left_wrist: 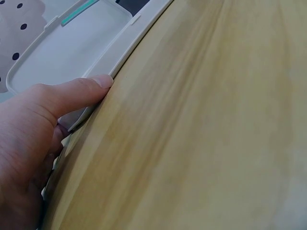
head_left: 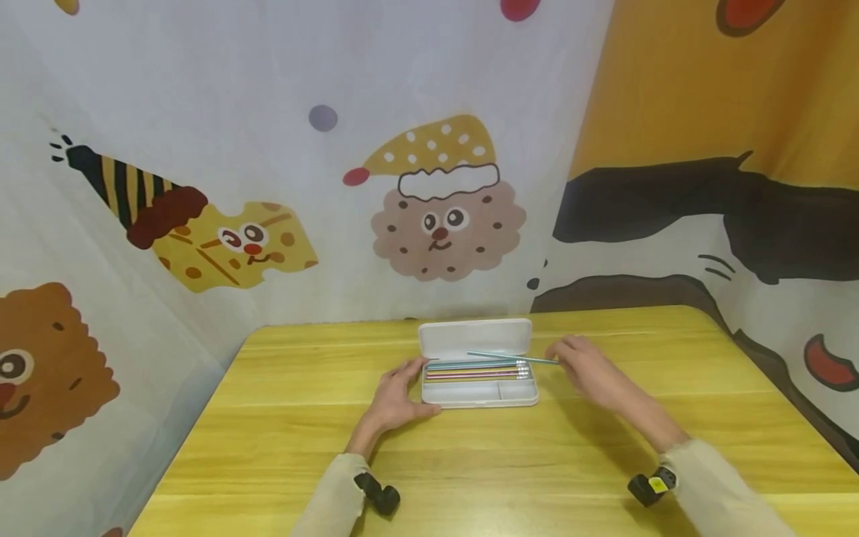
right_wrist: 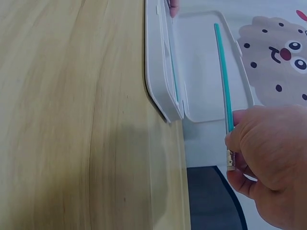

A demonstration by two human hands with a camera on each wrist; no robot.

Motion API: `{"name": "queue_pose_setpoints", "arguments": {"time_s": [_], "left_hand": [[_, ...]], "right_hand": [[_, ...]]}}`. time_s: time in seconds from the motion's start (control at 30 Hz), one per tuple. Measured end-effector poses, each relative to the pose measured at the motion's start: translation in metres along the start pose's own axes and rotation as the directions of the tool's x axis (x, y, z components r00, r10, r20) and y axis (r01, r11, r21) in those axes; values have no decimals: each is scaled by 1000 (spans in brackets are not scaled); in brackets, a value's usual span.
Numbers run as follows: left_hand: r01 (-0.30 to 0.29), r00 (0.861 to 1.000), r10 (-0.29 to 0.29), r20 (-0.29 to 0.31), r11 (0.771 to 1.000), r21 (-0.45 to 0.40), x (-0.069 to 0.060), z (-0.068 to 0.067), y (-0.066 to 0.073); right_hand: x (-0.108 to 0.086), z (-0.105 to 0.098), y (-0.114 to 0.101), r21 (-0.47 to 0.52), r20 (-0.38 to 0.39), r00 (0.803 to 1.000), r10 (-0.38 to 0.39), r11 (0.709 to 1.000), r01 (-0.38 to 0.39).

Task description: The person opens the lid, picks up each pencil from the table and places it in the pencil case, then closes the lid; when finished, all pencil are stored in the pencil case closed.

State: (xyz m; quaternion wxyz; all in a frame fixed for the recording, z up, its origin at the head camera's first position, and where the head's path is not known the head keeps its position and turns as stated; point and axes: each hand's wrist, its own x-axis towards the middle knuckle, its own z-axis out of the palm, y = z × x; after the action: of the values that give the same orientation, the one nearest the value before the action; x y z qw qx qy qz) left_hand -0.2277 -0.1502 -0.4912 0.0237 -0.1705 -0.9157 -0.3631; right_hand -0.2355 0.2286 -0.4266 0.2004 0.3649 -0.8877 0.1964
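A white pencil case (head_left: pixel 460 396) lies on the table with its lid (head_left: pixel 475 337) raised at the back. Several pencils (head_left: pixel 470 371), teal, yellow and dark reddish, lie side by side in its rear compartment. In the head view my right hand (head_left: pixel 593 371), to the right of the case, pinches a teal pencil (right_wrist: pixel 223 72) near its metal-banded end. That pencil's other end reaches over the case in front of the lid. My left hand (head_left: pixel 396 395) grips the case's left end, its thumb (left_wrist: pixel 88 93) on the front edge; its other fingers are partly hidden in the left wrist view.
The case's front part has two shallow compartments split by a divider (head_left: pixel 499 391). A yellow wood-grain table (head_left: pixel 470 470) extends around it. Behind hangs a cloth (head_left: pixel 429 89) with cartoon prints. Each wrist wears a small black camera (head_left: pixel 377 494).
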Motion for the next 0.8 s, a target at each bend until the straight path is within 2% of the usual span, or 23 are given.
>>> {"name": "queue_pose_setpoints", "arguments": {"time_s": [0.2, 0.4, 0.8], "left_hand": [[-7, 1000, 7, -8, 1000, -4, 3, -3, 3], [16, 1000, -17, -6, 1000, -23, 1, -2, 3], [-16, 1000, 16, -15, 1000, -17, -1, -1, 2]], "right_hand": [[9, 3, -2, 7, 13, 1000, 7, 1000, -7], [16, 8, -6, -11, 30, 999, -16, 1000, 16], [18, 21, -10, -18, 49, 999, -23, 1000, 24]]}}
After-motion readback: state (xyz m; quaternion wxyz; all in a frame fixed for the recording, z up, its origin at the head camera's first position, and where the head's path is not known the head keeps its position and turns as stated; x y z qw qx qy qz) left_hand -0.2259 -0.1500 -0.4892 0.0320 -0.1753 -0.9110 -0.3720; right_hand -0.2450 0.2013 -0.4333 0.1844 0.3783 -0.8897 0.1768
